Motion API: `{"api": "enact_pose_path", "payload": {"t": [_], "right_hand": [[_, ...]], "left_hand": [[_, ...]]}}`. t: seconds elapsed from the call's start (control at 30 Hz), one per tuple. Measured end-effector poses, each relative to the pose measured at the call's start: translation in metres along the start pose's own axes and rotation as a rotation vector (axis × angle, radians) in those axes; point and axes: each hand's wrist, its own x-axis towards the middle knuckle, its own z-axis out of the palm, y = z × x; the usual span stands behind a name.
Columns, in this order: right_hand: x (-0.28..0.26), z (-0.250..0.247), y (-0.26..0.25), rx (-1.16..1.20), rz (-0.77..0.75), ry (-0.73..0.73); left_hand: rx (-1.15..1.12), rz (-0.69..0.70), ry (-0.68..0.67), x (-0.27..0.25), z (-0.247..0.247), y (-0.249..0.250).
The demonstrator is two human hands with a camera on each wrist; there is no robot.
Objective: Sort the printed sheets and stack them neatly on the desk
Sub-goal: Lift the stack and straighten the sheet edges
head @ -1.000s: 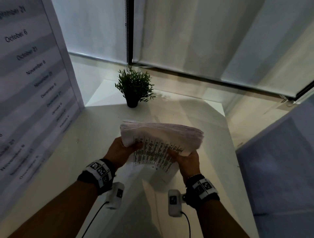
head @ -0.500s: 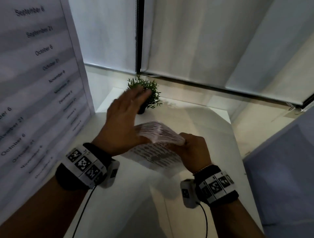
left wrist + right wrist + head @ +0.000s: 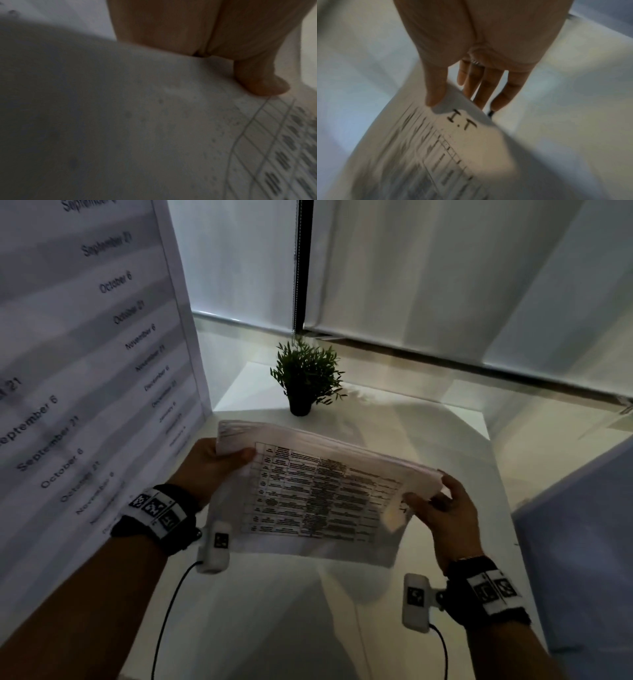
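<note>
A thick stack of printed sheets [image 3: 318, 484] with a table on its top page hangs in the air above the white desk [image 3: 445, 426]. My left hand [image 3: 219, 460] grips its left end, thumb on top. My right hand [image 3: 435, 501] pinches the right end, thumb on the page and fingers behind it. The right wrist view shows that thumb beside a handwritten "I.T" on the sheets [image 3: 453, 142]. In the left wrist view my left thumb presses the printed page [image 3: 257, 135].
A small potted plant [image 3: 305, 378] stands at the back of the desk. On the left rises a tall panel [image 3: 85, 354] printed with dates. Window blinds [image 3: 445, 268] close off the back. A grey-blue surface [image 3: 582, 525] borders the desk on the right.
The left hand, lifted open over the sheets half a second ago, has come back to grip the left end. The stack is now spread wide and flat between both hands.
</note>
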Motion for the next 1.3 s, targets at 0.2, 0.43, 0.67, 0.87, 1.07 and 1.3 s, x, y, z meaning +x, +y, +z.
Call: {"api": "enact_pose_path", "payload": {"t": [0.2, 0.43, 0.67, 0.87, 1.07, 1.3], "right_hand": [[-0.002, 0.016, 0.016, -0.123, 0.0, 0.077], [-0.031, 0.02, 0.064, -0.267, 0.038, 0.138], [-0.033, 0.017, 0.059, -0.213, 0.037, 0.22], [-0.038, 0.014, 0.058, -0.034, 0.03, 0.214], [-0.024, 0.026, 0.057, -0.013, 0.015, 0.339], [-0.017, 0.03, 0.057, -0.089, -0.036, 0.374]], "left_hand": [[0.02, -0.024, 0.132, -0.002, 0.029, -0.032], [0.265, 0.046, 0.071, -0.039, 0.048, -0.087], [0.316, 0.058, 0.121, -0.033, 0.048, -0.082], [0.166, 0.109, 0.105, -0.031, 0.041, -0.091], [0.092, 0.128, 0.259, -0.02, 0.052, -0.083], [0.037, 0.08, 0.332, -0.01, 0.054, -0.081]]}}
